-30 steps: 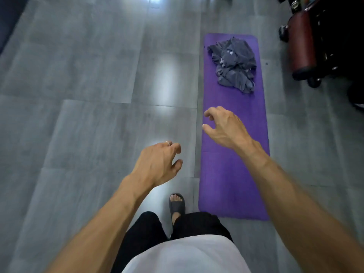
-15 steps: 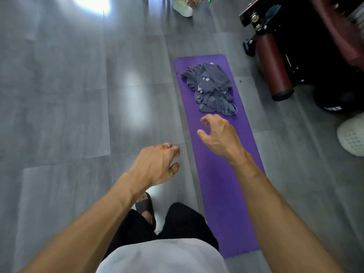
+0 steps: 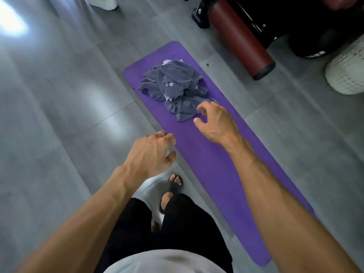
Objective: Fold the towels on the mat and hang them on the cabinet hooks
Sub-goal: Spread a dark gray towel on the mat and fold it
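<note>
A crumpled heap of grey towels (image 3: 175,89) lies on the far half of a long purple mat (image 3: 212,170) on the floor. My right hand (image 3: 214,121) hovers over the near edge of the heap, fingers loosely curled and holding nothing. My left hand (image 3: 151,152) hangs lower and to the left, beside the mat's left edge, fingers loosely curled and empty. No cabinet or hooks are in view.
A dark red padded roller (image 3: 242,36) on black equipment lies past the mat at the upper right. A white perforated basket (image 3: 346,69) stands at the right edge. A white bag (image 3: 102,1) sits at the top. My sandalled feet (image 3: 173,184) stand left of the mat on grey floor tiles.
I have stepped closer and the view has swung, so the mat now runs diagonally. My right hand has reached forward to the near edge of the towel heap.
</note>
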`<state>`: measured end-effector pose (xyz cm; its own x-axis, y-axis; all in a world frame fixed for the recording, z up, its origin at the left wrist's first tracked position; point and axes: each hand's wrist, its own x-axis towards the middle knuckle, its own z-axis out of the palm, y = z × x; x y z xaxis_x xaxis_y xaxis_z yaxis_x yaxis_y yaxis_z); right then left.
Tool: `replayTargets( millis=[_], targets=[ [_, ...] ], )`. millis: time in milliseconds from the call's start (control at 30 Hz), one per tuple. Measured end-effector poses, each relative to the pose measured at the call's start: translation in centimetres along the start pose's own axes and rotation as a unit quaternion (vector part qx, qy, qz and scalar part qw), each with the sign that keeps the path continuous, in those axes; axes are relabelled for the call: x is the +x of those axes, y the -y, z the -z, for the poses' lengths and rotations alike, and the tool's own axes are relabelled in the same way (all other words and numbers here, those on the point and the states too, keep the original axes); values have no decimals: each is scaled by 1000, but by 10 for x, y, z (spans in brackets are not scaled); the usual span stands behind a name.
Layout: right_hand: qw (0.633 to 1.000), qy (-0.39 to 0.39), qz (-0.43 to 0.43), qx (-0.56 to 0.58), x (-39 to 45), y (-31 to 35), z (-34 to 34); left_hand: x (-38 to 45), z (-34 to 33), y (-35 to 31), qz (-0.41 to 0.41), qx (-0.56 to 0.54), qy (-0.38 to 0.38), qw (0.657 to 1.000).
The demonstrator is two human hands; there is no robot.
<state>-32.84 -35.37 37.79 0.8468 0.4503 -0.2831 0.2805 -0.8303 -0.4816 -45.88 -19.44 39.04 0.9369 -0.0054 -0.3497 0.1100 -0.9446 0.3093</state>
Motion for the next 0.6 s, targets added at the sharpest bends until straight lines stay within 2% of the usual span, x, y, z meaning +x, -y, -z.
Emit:
replayTargets(
  millis=[133,233,400,600],
  targets=[
    [998,1,-55,4,72,-35,-16,91,-4,28,-37,1,3,999],
    [996,2,-91,0,127,-74,-48,170,-32,51,-71,10,12,997],
    [990,-26,-142,1,223,-153,-128,308,-124,102,-117,17,40,992],
    [981,-69,-178,12,346,-259,-260,462,-260,170,-192,96,42,976]
  ],
)
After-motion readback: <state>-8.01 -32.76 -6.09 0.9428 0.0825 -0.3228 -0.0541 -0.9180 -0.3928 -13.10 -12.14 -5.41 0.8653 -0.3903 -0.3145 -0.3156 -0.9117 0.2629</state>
